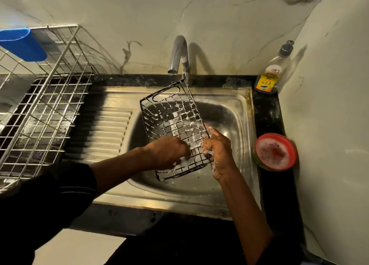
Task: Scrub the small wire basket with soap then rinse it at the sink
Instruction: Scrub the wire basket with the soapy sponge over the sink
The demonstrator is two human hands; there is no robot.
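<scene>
Left of the sink (237,124) stands a wire rack (50,104), out of the way of the work. The left hand (169,152) comes in over the sink's front-left. Its wrist is level and its fingers are curled down onto the near end of the basket (175,120). A white sudsy lump sits under the fingertips (pad or plain foam, it cannot be told), so what this grip has hold of is unclear.

The basket hangs over the sink's bowl, tilted, with suds across its mesh. Its long axis runs from the hands up and away towards the sink's back edge. The far end, the one with the slot handle, lies just beside the tap (179,52). No stream shows from the spout.

The right hand (218,152) is over the bowl's right half, forearm rising steeply from the front edge. Its fingers are wrapped round the basket's right rim near the front corner, a closed grip that seems to carry the weight. Both hands are at the near end, so the scrubbing hand would have to reach away along the axis for the far mesh.

On the tabletop right of the sink sit a foamy red dish (275,151) and, behind it, a bottle (273,74).
</scene>
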